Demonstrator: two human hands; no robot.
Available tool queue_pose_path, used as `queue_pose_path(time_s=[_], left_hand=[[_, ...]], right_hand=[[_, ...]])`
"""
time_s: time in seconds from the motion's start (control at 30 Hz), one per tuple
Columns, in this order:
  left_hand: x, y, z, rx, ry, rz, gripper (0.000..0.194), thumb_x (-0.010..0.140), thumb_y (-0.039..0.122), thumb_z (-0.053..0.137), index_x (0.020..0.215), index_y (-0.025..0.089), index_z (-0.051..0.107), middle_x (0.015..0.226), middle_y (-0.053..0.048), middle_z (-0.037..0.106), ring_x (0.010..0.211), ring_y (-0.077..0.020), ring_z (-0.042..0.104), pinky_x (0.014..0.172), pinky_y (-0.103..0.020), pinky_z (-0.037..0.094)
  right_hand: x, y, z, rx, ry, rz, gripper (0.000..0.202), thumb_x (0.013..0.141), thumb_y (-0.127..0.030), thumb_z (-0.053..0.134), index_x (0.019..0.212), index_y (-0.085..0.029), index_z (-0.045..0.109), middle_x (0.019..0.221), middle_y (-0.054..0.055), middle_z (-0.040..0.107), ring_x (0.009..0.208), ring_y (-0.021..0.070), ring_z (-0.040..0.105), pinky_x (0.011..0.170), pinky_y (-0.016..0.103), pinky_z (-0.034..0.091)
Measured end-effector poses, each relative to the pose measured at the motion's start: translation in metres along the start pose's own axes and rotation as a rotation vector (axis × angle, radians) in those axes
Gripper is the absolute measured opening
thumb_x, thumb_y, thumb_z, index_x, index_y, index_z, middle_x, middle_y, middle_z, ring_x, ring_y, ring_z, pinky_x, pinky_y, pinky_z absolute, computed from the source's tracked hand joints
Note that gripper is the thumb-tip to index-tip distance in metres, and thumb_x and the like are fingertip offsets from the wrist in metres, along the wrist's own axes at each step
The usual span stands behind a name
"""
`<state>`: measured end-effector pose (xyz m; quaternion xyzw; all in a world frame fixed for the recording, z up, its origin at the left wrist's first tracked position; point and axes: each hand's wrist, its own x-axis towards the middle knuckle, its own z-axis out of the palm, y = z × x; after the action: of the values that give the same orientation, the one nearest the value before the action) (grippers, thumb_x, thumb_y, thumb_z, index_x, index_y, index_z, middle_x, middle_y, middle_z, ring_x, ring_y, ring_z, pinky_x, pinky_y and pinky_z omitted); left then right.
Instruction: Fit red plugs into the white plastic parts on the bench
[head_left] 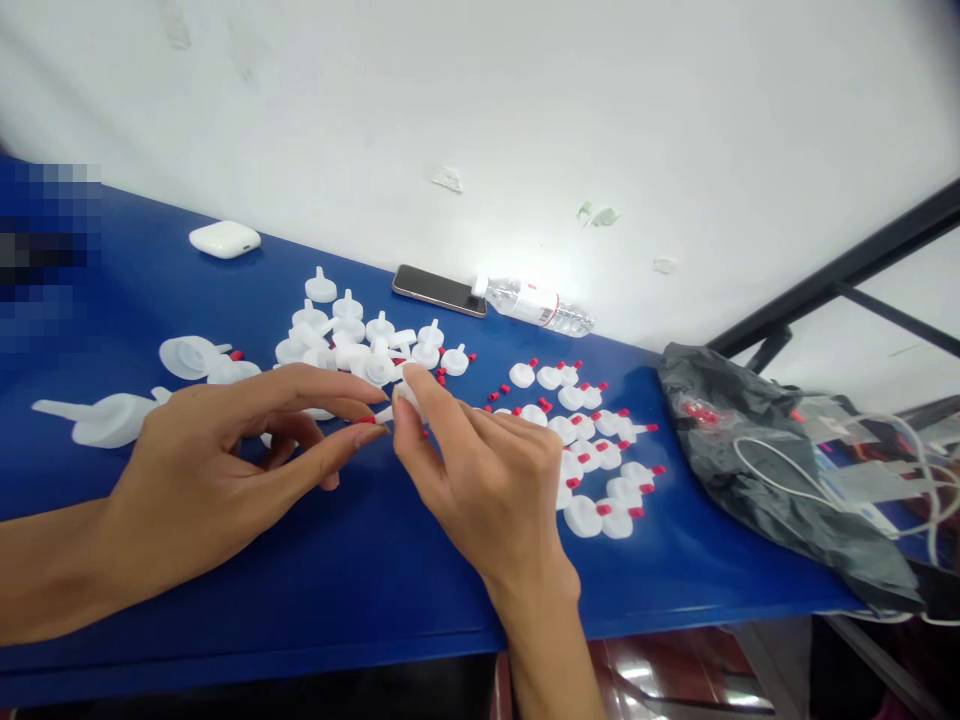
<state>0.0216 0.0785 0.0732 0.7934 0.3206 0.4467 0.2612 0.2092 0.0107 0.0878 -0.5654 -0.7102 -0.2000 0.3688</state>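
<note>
My left hand (225, 460) pinches a small red cap (366, 420) between thumb and forefinger, at the tip of a white nozzle piece. My right hand (480, 460) grips the body of that white nozzle piece (405, 396), mostly hidden by the fingers. Behind my hands lies a pile of white nozzle pieces (349, 330) without red tips. To the right of my right hand are several white pieces with red caps (585, 515) on their tips. Several loose red caps (504, 389) lie between the two groups.
A white case (225, 240), a dark phone (439, 290) and a clear bottle (536, 305) lie along the wall side of the blue table (360, 570). A dark plastic bag (720, 440) with cables beside it is at the right end, near a black metal frame (840, 270).
</note>
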Motion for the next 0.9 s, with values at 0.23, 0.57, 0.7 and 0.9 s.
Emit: queue_pose_path(time_s=[0.23,0.57,0.7,0.9], left_hand=[[-0.005,-0.004,0.0,-0.039,-0.046,0.021,0.007,0.098,0.037,0.073,0.104,0.034,0.072,0.071,0.012,0.073,0.049,-0.0096,0.071,0.038,-0.016,0.044],[-0.005,-0.006,-0.001,-0.078,-0.062,0.007,0.006,0.098,0.035,0.071,0.101,0.033,0.067,0.068,0.011,0.07,0.047,-0.01,0.066,0.041,-0.019,0.046],[-0.006,-0.008,-0.002,-0.122,-0.088,-0.02,0.005,0.098,0.033,0.071,0.1,0.033,0.066,0.07,0.011,0.069,0.053,-0.0103,0.07,0.046,-0.018,0.051],[-0.007,-0.007,-0.003,-0.053,-0.104,0.007,0.004,0.099,0.035,0.065,0.1,0.031,0.066,0.075,0.008,0.072,0.053,-0.0109,0.069,0.042,-0.02,0.047]], right_hand=[[-0.004,-0.005,-0.008,0.393,-0.126,0.195,0.024,0.109,-0.026,0.063,0.128,-0.026,0.077,0.115,-0.005,0.087,0.087,0.0116,0.082,0.071,0.024,0.061],[-0.002,-0.006,-0.017,0.534,-0.366,0.185,0.059,0.101,-0.013,0.058,0.157,-0.03,0.059,0.156,-0.004,0.07,0.09,0.0111,0.079,0.09,0.025,0.067],[-0.002,-0.004,-0.013,0.496,-0.404,0.169,0.059,0.103,-0.017,0.064,0.159,-0.03,0.056,0.158,-0.002,0.069,0.086,0.0115,0.079,0.079,0.025,0.066],[-0.001,-0.003,-0.009,0.434,-0.361,0.137,0.045,0.107,-0.024,0.067,0.152,-0.023,0.063,0.144,-0.001,0.077,0.081,0.0105,0.078,0.077,0.026,0.062]])
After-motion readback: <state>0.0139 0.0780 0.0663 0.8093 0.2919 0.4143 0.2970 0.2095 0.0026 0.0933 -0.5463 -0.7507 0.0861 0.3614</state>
